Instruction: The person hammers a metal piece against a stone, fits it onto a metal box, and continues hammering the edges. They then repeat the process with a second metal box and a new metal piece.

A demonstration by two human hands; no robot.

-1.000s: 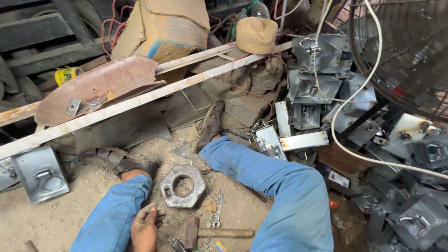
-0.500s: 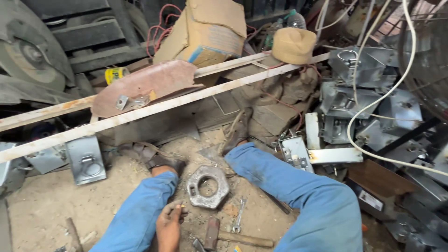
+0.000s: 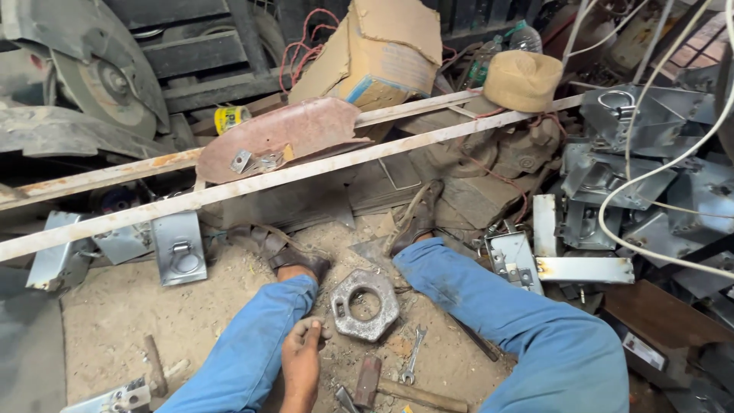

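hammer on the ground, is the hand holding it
No, the hammer lies on the dirt beside the left hand, untouched.

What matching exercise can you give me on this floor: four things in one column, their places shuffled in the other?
Things:
1. metal ring plate
2. spanner
3. hammer
4. tan cap

Places:
A. on the upper rail, beside the cardboard box
B. on the sand between the two knees
C. at the bottom edge, right of the hand
D. just below and right of the ring plate

Pairs: 1-B, 2-D, 3-C, 4-A
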